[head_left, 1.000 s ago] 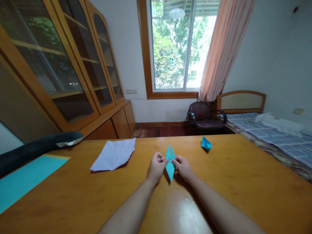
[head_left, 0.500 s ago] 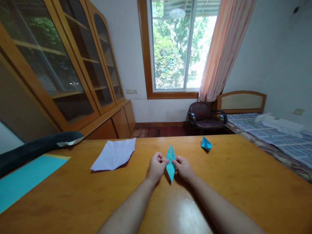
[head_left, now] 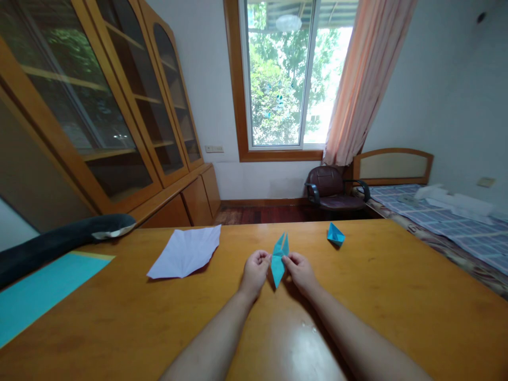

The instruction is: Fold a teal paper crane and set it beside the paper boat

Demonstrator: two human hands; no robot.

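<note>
Both arms bare, reaching in from the bottom edge of the view, forearms angled inward and converging mid-counter. Left hand (head_left: 255, 270): back of hand up, fingers curled in, thumb and forefinger nearly closed at the left edge of a slim, diamond-shaped turquoise folded-paper piece (head_left: 278, 271); looks like a light pinch, exact fingertip contact too small to tell. Right hand (head_left: 300, 271): fingers also curled, thumb laid on the piece's right side around its middle, pinching it against fingers mostly hidden behind. Wrists fairly straight, hands level with each other, just the paper between them.

Piece sits between the hands over the middle of the brown, glossy wooden counter (head_left: 159, 328), two narrow points up at the far end, single point toward the person, whole thing tilted with its far end to the right. Shadow below it; cannot tell if the near tip touches the counter.

Others: small blue folded-paper shape (head_left: 335, 235) near the far edge, right of the hands; creased pale-lavender paper sheet (head_left: 184, 254) lying flat-ish to the left, apart from the left hand; flat turquoise paper (head_left: 47, 296) with a yellowish edge, far left, beside a long dark soft object (head_left: 59, 242).
</note>
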